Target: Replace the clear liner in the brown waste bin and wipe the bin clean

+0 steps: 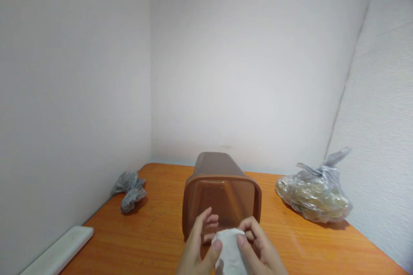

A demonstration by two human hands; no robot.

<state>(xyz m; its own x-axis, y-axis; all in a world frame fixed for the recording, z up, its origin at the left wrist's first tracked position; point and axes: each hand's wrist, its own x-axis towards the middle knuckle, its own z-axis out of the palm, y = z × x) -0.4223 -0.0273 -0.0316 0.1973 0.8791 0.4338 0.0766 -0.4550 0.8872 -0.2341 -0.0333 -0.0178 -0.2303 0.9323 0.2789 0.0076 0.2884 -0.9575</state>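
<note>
A piece of white, soft-looking material (230, 251), a tissue or a thin cloth, is between my hands at the bottom centre. My right hand (260, 247) pinches its upper right edge, thumb in front and fingers bent behind. On the other side, my left hand (201, 245) has its thumb on the left edge and a lower finger reaching behind it, while the upper fingers are loosely raised. Just beyond both hands lies a brown plastic bin (222, 177) on its side, its wide mouth facing me. The lower part of the material is cut off by the frame.
The orange wooden table (161, 232) meets white walls at the back and left. A knotted grey plastic bag (130, 191) lies at the left. Near it is a long white object (61, 249). At the right sits a tied clear bag (316, 195) with yellowish contents.
</note>
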